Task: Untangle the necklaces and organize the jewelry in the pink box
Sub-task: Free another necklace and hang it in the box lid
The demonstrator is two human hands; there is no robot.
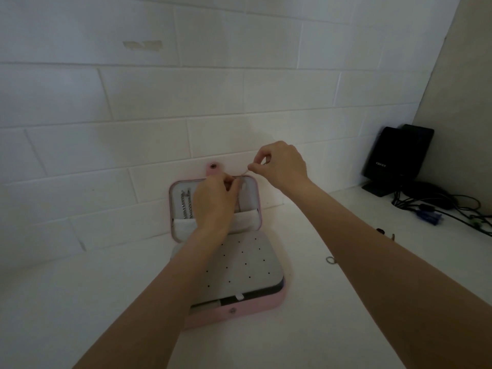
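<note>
The pink box (247,307) lies open on the white counter, its lid (254,191) propped against the tiled wall. A silver chain necklace (187,206) hangs at the left inside the lid. My left hand (213,201) is curled at the lid's top edge, pinching a thin necklace (243,173). The chain runs up to the right into my right hand (279,166), which pinches its other end just above the lid's corner. A grey perforated pad (239,265) covers the box's base.
A small ring (330,260) lies on the counter right of the box, and more small jewelry pieces (386,233) sit farther right. A black speaker (396,158) and tangled cables (447,206) fill the right corner by the wall.
</note>
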